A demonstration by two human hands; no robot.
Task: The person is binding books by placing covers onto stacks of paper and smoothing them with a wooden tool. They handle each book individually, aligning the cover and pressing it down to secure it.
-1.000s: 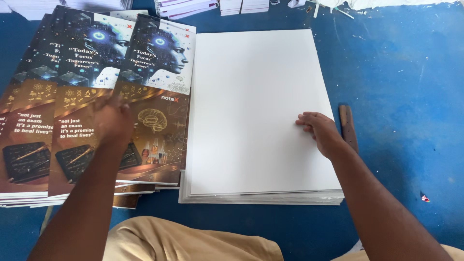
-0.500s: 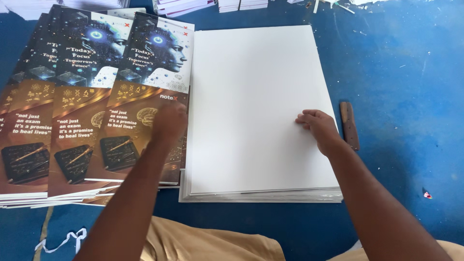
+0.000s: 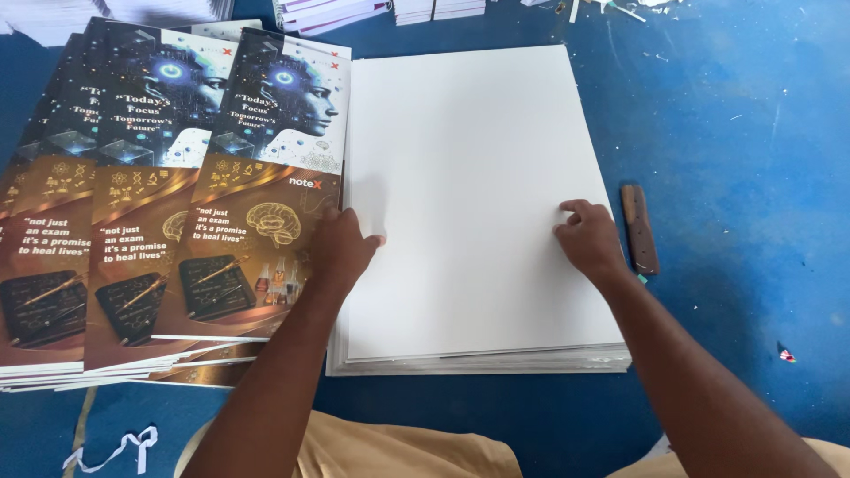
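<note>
Blue worktop [image 3: 744,177]: carrying all items listed.

Thick stack of large blank white sheets [image 3: 469,159]: lying flat at the middle of the worktop, reaching toward its near edge.

Fanned pile of glossy printed covers in dark blue and brown [image 3: 133,177]: lying just beside the white stack, toward the left edge.

Left hand [image 3: 341,252]: resting half-closed across the seam between the covers and the white stack, gripping nothing.

Right hand [image 3: 589,239]: pressing curled fingers on the stack's right margin, gripping nothing.

Small brown wooden block [image 3: 639,228]: lying just right of the stack.
</note>
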